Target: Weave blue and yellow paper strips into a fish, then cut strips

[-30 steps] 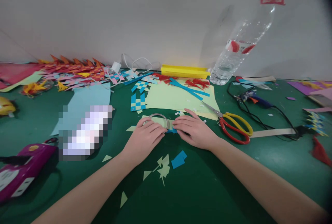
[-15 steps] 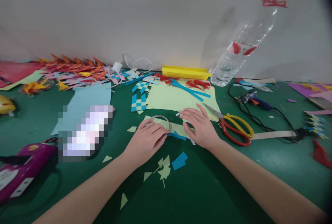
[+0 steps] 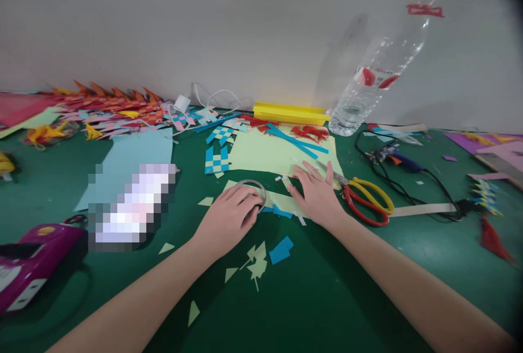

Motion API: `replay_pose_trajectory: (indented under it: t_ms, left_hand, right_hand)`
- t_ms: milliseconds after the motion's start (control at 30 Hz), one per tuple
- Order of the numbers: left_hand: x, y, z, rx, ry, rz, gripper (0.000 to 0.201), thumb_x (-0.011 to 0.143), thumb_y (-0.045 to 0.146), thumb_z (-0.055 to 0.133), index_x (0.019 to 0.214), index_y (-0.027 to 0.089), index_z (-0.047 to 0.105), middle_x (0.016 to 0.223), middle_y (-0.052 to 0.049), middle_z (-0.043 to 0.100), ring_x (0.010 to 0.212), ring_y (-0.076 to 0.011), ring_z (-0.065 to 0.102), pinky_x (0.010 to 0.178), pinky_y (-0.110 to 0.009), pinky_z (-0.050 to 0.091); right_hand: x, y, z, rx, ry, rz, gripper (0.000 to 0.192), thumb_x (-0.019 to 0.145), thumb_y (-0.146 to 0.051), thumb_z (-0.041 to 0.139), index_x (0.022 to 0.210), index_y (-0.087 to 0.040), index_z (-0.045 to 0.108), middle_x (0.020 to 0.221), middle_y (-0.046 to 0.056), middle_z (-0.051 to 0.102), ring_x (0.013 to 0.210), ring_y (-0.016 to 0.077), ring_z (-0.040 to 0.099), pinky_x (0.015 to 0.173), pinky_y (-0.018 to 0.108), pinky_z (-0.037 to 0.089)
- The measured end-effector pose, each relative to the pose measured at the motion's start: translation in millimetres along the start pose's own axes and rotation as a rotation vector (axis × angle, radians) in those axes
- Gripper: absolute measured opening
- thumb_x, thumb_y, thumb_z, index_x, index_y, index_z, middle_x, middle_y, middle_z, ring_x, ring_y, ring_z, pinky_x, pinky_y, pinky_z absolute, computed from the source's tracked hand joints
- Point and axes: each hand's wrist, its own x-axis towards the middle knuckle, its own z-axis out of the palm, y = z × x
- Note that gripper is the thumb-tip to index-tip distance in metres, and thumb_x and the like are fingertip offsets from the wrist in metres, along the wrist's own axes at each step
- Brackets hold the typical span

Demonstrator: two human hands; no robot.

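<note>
Right hand (image 3: 318, 194) is sitting farther from the ring (image 3: 265, 196) than before, spread and apparently empty, while left hand (image 3: 232, 212) is gripping it, pale strip (image 3: 280, 201) running rightward between.

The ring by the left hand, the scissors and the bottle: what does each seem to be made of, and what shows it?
Ring: smooth and grey; plastic or metal, I cannot tell.
Scissors: grey, shiny blades suggest metal; smooth red and yellow handles look like plastic.
Bottle: probably thin, glossy plastic, as it is see-through with bright highlights.
</note>
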Motion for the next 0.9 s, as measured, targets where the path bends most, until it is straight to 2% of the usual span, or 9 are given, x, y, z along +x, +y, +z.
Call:
replay_pose_trajectory:
  t_ms: [300, 433, 567, 633, 700, 800, 900]
  left_hand:
    - [1.5, 1.6, -0.7, 0.040, -0.008, 0.014, 0.013, 0.093, 0.026, 0.057, 0.104, 0.020, 0.060, 0.110, -0.005, 0.066, 0.104, -0.0232, 0.059, 0.094, -0.043, 0.045]
    - [1.3, 1.8, -1.3, 0.046, -0.041, 0.032, 0.012, 0.095, 0.027, 0.055, 0.104, 0.020, 0.060, 0.106, -0.003, 0.067, 0.101, -0.0223, 0.060, 0.096, -0.043, 0.043]
    - [2.7, 0.4, -0.7, 0.051, -0.014, 0.067, 0.014, 0.097, 0.025, 0.051, 0.105, 0.019, 0.061, 0.107, -0.004, 0.068, 0.103, -0.0212, 0.060, 0.097, -0.041, 0.042]
    - [4.2, 1.0, -0.5, 0.068, 0.002, 0.088, 0.015, 0.097, 0.022, 0.049, 0.106, 0.019, 0.061, 0.108, -0.004, 0.068, 0.104, -0.0211, 0.060, 0.098, -0.041, 0.042]
    - [5.5, 3.6, -0.8, 0.093, 0.018, 0.126, 0.017, 0.097, 0.020, 0.048, 0.108, 0.018, 0.062, 0.108, -0.005, 0.068, 0.105, -0.0212, 0.060, 0.099, -0.041, 0.042]
    - [6.6, 11.9, -3.3, 0.154, 0.029, 0.198, 0.020, 0.097, 0.019, 0.047, 0.109, 0.017, 0.062, 0.108, -0.006, 0.068, 0.106, -0.0220, 0.060, 0.099, -0.041, 0.042]
    - [9.7, 22.1, -8.7, 0.214, -0.046, 0.193, 0.021, 0.098, 0.021, 0.046, 0.109, 0.015, 0.063, 0.112, -0.008, 0.067, 0.108, -0.0238, 0.060, 0.099, -0.043, 0.042]
  right_hand:
    - [1.3, -0.4, -5.6, -0.047, -0.004, -0.051, 0.031, 0.099, -0.037, 0.042, 0.111, -0.019, 0.065, 0.121, 0.010, 0.071, 0.134, 0.0304, 0.049, 0.116, 0.070, -0.001]
    - [0.2, -1.4, -2.8, -0.041, 0.003, -0.036, 0.034, 0.099, -0.038, 0.040, 0.116, -0.020, 0.064, 0.129, 0.009, 0.067, 0.135, 0.0301, 0.048, 0.117, 0.069, 0.001]
    - [2.6, -1.5, -5.0, -0.013, 0.038, -0.003, 0.034, 0.099, -0.039, 0.041, 0.119, -0.020, 0.061, 0.136, 0.009, 0.061, 0.132, 0.0288, 0.050, 0.118, 0.066, 0.004]
    - [4.3, -0.2, -8.3, -0.016, 0.083, 0.005, 0.030, 0.098, -0.036, 0.044, 0.114, -0.020, 0.063, 0.130, 0.009, 0.065, 0.127, 0.0275, 0.054, 0.120, 0.062, 0.006]
    - [5.3, 2.4, -11.1, -0.025, 0.113, -0.004, 0.024, 0.097, -0.031, 0.046, 0.101, -0.022, 0.067, 0.120, 0.006, 0.070, 0.120, 0.0263, 0.058, 0.120, 0.061, 0.007]
    - [5.6, 8.5, -12.1, -0.048, 0.137, -0.038, 0.026, 0.095, -0.028, 0.048, 0.081, -0.023, 0.069, 0.110, 0.003, 0.074, 0.115, 0.0270, 0.060, 0.119, 0.063, 0.006]
    - [5.6, 15.0, -9.3, -0.075, 0.198, -0.086, 0.029, 0.094, -0.028, 0.051, 0.072, -0.023, 0.069, 0.108, 0.001, 0.075, 0.114, 0.0271, 0.060, 0.118, 0.063, 0.008]
